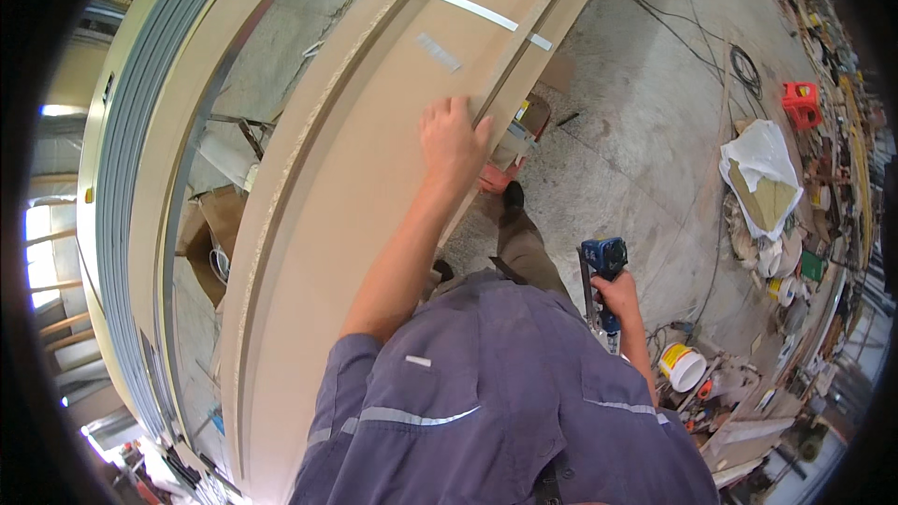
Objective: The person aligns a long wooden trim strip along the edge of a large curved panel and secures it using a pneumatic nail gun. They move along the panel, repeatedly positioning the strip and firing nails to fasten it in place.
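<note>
My left hand (451, 142) rests on the wide beige board (374, 131), fingers laid on its face and the thumb beside the raised wooden strip (524, 51) along the right edge. Off to my right side, above the floor, my right hand (617, 295) is wrapped round the grip of a blue and black staple gun (604, 257), held away from the board. Farther up the board lies a short silvery ribbed strip (438, 52), which looks like a stick of staples. Beyond it a flat metal strip (477, 10) reaches to the wooden strip.
Another long panel (168, 178) and a stack of grey metal profiles (122, 187) stand at left. An open cardboard box (220, 224) sits between the panels. At right are a cable (745, 70), a red plastic item (802, 105), a white bag (762, 173) and a white bucket (683, 367).
</note>
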`<state>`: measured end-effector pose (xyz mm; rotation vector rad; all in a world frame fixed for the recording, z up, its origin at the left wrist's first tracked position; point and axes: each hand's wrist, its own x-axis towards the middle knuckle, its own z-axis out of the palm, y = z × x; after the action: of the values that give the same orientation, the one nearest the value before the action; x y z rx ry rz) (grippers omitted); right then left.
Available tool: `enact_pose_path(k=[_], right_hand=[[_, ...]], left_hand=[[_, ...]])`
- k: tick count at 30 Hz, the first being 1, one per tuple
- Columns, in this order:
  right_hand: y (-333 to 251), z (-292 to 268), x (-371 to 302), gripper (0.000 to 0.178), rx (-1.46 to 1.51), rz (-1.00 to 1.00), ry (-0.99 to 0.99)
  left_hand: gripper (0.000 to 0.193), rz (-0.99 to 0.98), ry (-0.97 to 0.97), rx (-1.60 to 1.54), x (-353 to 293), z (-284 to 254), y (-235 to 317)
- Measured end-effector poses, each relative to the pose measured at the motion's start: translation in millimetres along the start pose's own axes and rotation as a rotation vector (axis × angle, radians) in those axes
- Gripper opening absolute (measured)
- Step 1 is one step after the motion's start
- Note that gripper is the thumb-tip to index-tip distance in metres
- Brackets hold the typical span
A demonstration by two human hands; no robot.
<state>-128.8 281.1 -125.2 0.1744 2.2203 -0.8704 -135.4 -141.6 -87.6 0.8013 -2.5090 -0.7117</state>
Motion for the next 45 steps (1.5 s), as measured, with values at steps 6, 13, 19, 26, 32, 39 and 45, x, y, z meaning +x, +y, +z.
enact_pose_path(k=[6, 13, 19, 26, 32, 39, 45], right_hand=[[-5, -62, 78, 0.029, -0.078, -0.007, -0.053], [-41, -104, 156, 0.022, -0.172, -0.046, -0.119], [-96, -122, 194, 0.025, -0.143, -0.122, -0.153], [-166, -139, 199, 0.026, -0.035, -0.171, -0.183], [-213, -141, 191, 0.021, -0.067, -0.294, -0.186], [-220, -135, 185, 0.023, -0.114, -0.255, -0.21], [-221, -132, 177, 0.023, -0.14, -0.244, -0.219]], left_hand=[[0.041, -0.058, 0.073, 0.018, 93, 62, 47], [0.029, -0.021, 0.119, 0.13, 114, 89, 55], [0.027, -0.029, 0.118, 0.136, 114, 89, 58], [0.026, -0.021, 0.113, 0.184, 114, 90, 59], [0.028, -0.039, 0.122, 0.162, 113, 95, 57], [0.03, -0.009, 0.162, 0.121, 114, 97, 55], [0.029, -0.005, 0.144, 0.112, 114, 96, 55]])
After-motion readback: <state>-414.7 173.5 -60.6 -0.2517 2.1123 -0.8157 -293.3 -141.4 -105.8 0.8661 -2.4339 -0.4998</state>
